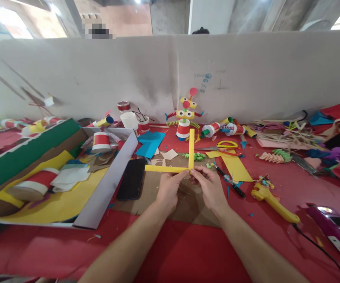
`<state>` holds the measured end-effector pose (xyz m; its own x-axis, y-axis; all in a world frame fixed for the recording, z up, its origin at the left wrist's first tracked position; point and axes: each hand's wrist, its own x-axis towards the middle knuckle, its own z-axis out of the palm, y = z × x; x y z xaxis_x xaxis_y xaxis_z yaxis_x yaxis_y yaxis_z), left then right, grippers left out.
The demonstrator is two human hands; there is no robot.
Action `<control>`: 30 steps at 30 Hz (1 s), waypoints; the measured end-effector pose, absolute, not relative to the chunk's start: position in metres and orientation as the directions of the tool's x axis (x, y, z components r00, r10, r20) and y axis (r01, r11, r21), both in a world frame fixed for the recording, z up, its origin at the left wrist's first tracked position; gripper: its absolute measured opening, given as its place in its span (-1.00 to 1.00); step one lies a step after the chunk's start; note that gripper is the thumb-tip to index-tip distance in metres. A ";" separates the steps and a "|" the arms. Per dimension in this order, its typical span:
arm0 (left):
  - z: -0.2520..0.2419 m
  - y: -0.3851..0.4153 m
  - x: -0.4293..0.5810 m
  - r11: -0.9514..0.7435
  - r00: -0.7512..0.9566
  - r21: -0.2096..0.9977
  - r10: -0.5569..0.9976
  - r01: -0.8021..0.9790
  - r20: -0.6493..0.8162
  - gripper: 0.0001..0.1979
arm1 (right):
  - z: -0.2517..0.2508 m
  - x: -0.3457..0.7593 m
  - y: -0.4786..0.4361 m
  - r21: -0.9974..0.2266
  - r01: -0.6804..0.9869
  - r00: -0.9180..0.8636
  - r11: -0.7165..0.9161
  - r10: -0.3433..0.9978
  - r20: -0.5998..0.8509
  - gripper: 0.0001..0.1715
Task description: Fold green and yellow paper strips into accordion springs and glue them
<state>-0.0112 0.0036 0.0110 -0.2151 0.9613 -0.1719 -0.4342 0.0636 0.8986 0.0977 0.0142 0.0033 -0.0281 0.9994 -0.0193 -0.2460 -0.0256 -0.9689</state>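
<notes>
Two yellow paper strips meet at a right angle between my hands. One strip (166,169) points left and the other strip (191,147) points away from me. My left hand (170,188) pinches the joined corner from the left. From the right, my right hand (207,182) grips the same corner with thumb and fingers. Beneath lies a brown cardboard sheet (152,192). Just past the strips sits a green folded paper spring (198,157). A black phone (131,179) lies left of my left hand, and a craft knife (229,181) rests right of my right hand.
A box (105,184) with paper and cup figures stands left. Paper-cup figures (184,127) stand by the grey partition (113,74). Scissors (223,147), yellow paper (236,167), a yellow glue gun (273,202) with a cord and a purple power strip (335,228) lie right.
</notes>
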 end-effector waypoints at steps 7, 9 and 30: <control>0.012 0.004 -0.010 0.083 -0.197 0.898 0.963 -0.432 -0.184 -0.78 | 0.001 0.098 0.015 -0.976 -0.217 -0.008 -0.007 1.000 -0.005 -0.74; 0.012 0.004 -0.010 0.095 -0.192 0.884 0.960 -0.457 -0.202 -0.82 | 0.000 0.099 0.016 -0.978 -0.211 -0.004 0.000 1.000 0.001 -0.73; 0.010 0.007 -0.013 0.220 0.027 0.691 0.960 -0.688 -0.278 -0.76 | 0.007 0.101 0.018 -0.959 -0.283 -0.055 0.020 0.998 0.037 -0.76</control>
<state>-0.0126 0.0070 0.0097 0.0275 0.9601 -0.2782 -0.6881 0.2201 0.6915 0.1007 0.0181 0.0072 -0.0547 0.9978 0.0368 -0.2827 0.0199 -0.9590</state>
